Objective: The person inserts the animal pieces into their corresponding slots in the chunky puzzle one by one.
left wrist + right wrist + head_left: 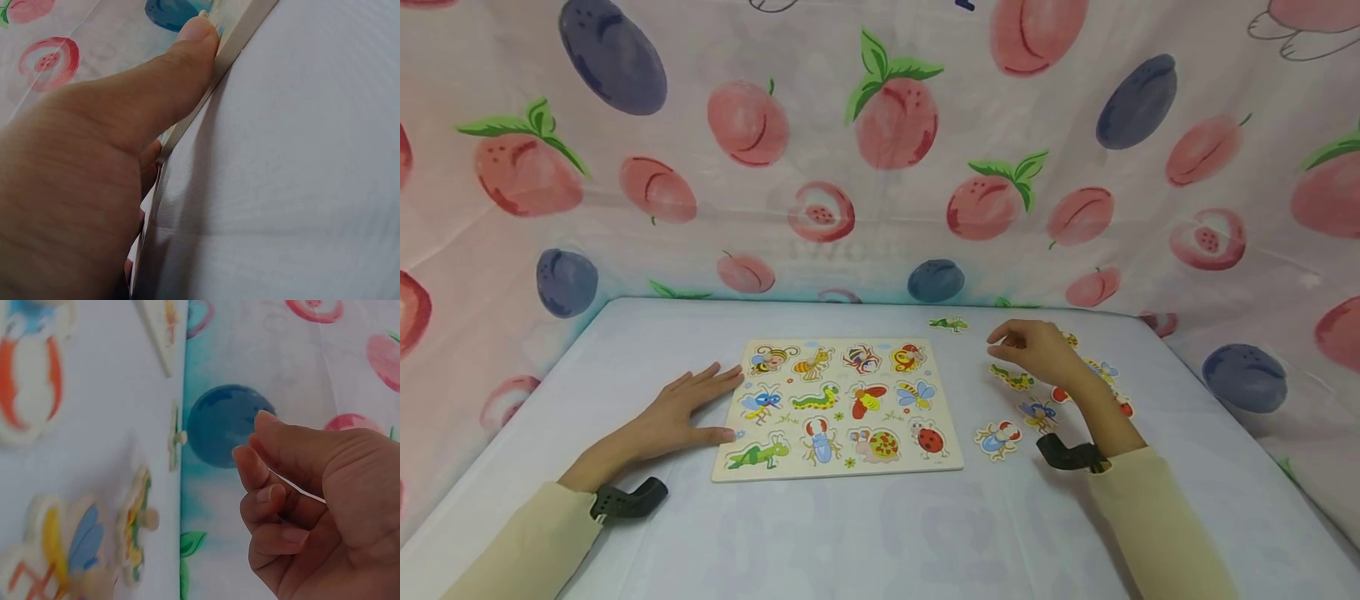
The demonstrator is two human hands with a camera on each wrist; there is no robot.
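Spread left hand [672,415] touches the pale wooden insect board [760,475]. Right hand [1039,347] curled, empty; dipping carelessly could knock the flat green-and-yellow caterpillar piece [1012,378].

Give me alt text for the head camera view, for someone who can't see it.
A person's left hand touches the left edge of a bug-picture puzzle board on a white table. The right hand, apparently empty, hovers near loose bug pieces beside the board. Behind is a peach-printed cloth.
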